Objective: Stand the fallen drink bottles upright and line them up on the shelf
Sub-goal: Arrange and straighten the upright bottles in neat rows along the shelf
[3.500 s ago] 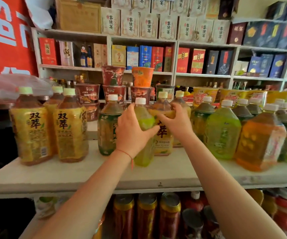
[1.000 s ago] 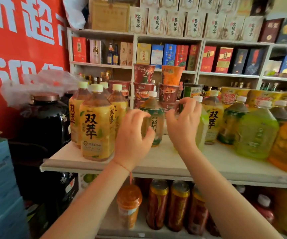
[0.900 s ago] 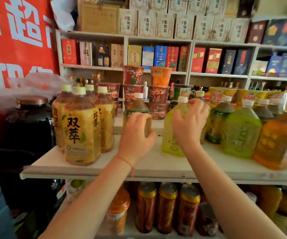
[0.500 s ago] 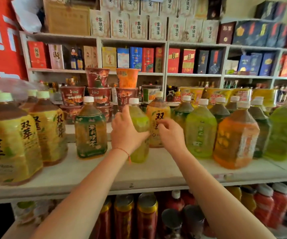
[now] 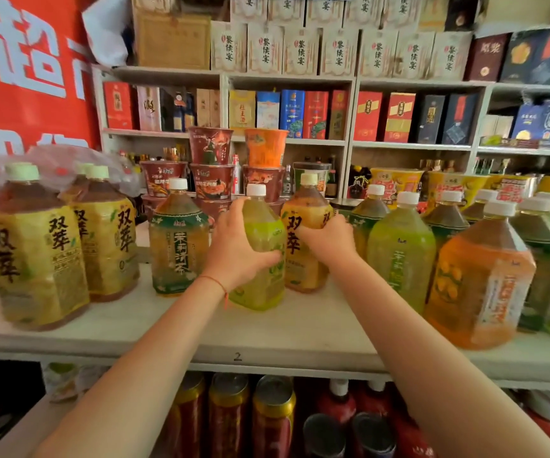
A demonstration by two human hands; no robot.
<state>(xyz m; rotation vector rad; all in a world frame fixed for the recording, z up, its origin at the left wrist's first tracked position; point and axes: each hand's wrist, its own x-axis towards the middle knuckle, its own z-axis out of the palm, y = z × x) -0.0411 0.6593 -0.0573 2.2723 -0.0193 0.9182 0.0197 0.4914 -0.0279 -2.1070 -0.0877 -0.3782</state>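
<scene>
Far left on the pale worn shelf board [image 5: 300, 328]: two big square-shouldered clear plastic bottles of brown tea with yellow labels and pale green caps [image 5: 32, 252], upright, a third partly hidden behind them. Just right: upright clear plastic bottle with green-banded label and white cap [image 5: 178, 239], apart from the left hand.

Left hand [image 5: 237, 246]: fingers curled round the body of the yellow-green plastic drink bottle with white cap [image 5: 262, 233], thumb across the front, palm on its left side. Bottle upright, base on the board, near centre. Thin red string bracelet [image 5: 216, 282] on that wrist.

Right hand [image 5: 328, 238]: curled round the shoulder of the amber tea bottle with yellow label and white cap [image 5: 303, 226], gripping from its right side. That bottle upright too, just behind and right of the yellow-green one; the two look to be touching or nearly so, can't tell which.

Right of the hands: row of upright green-liquid bottles with white caps [image 5: 401, 252], then a large faceted orange-liquid bottle with white cap [image 5: 478, 279] at the front edge. More green bottles beyond it, blurred.

All bottles are glossy translucent plastic with shrink-film labels. Behind: stacked paper noodle cups [image 5: 211, 166]. Below the board: metal cans with gold tops [image 5: 227, 414].
</scene>
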